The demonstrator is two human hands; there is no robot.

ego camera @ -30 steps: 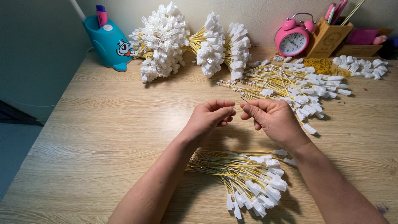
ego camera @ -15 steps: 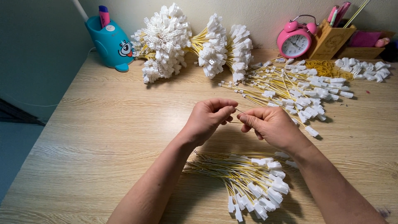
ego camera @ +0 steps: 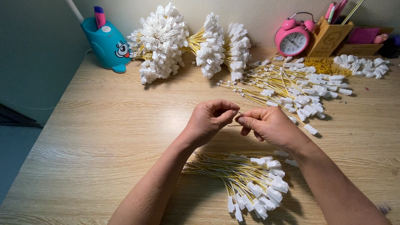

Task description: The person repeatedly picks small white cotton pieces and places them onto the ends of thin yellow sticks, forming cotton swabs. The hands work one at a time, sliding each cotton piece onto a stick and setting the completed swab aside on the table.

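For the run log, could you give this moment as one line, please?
left hand and right hand: pinching thin wire | wire pile: below wrists

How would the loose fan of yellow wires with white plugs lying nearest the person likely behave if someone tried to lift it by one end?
The fan of yellow wires would probably sag and splay, since the thin strands lie unbound and spread apart. It is likely end-heavy, because the white plugs cluster on one side. Being small and many, some leads may well slip out.
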